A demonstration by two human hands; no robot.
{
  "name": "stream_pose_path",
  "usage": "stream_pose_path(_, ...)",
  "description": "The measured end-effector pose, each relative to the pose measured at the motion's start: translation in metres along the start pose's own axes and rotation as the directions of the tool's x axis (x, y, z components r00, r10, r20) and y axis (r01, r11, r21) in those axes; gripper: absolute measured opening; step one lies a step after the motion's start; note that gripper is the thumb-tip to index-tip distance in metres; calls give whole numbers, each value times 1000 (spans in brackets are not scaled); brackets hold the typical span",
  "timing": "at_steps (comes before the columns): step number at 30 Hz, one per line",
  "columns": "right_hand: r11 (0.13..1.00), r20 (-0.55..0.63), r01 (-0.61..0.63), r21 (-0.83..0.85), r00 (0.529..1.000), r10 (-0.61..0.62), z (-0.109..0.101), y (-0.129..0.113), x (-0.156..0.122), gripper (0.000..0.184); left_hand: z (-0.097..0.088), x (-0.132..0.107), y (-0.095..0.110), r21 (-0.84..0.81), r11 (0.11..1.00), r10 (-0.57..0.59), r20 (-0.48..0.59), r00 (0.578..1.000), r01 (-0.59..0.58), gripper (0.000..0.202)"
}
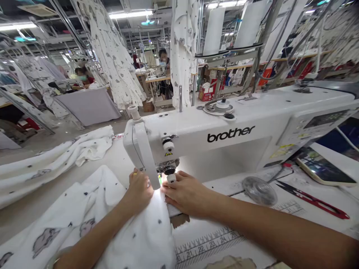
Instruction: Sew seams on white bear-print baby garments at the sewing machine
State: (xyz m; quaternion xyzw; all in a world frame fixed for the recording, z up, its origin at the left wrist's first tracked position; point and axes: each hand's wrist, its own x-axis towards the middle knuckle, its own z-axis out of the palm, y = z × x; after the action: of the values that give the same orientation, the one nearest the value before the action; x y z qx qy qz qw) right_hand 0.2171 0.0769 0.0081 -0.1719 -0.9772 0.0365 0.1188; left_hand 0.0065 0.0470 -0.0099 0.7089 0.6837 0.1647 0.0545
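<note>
We press our left hand (139, 188) and right hand (185, 194), fingers flat, on the soft, light printed cloth (140, 231), best held near its edge under the sewing machine (224, 134).

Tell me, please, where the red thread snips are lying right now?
The red thread snips lie on the table's right side, between the round metal disc and the phone.

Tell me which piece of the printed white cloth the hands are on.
The piece at the needle, under the left hand and right hand. The other piece lies bunched up far left, untouched.
</note>
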Motion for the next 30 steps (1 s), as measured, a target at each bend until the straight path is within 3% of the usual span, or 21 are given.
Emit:
stream_pose_path(5,1000,-3,-9,9,1000,9,-1,-1,-2,21,-4,-2,7,38,999,-7,-29,1000,8,23)
stream_pose_path(12,1000,-52,-5,25,999,6,0,2,-5,22,-15,4,20,86,995,43,32,999,-45,22)
stream_pose_path(16,999,-55,-1,35,998,3,-5,5,-8,22,-35,-2,19,102,992,72,93,993,-81,16)
stream_pose_path(18,999,-70,8,37,998,-5,-8,8,-9,28,-49,-19,20,116,978,165,86,983,-174,20)
stream_pose_path(20,999,-97,44,21,994,-42,-11,14,-10,31,-60,-43,22,121,922,362,63,930,-367,37)
stream_pose_path(22,993,-125,119,-18,985,-121,-13,18,-10,34,-63,-67,25,78,810,578,63,814,-581,53)
stream_pose_path(23,981,-132,191,-34,972,-194,-14,19,-10,37,-62,-78,26,46,763,642,66,764,-645,50)
stream_pose_path(24,958,-137,283,-43,948,-286,-15,18,-10,41,-60,-86,26,15,740,670,65,740,-672,40)
stream_pose_path(25,923,-145,382,-49,912,-385,-16,15,-10,46,-57,-93,26,-11,751,660,50,750,-660,27)
stream_pose_path(27,822,-177,566,-61,804,-567,-17,4,-12,49,-53,-100,25,-80,829,557,15,830,-554,16)
stream_pose_path(30,694,-243,707,-138,655,-715,-13,-22,-16,32,-57,-102,19,-269,917,307,2,952,-296,14)
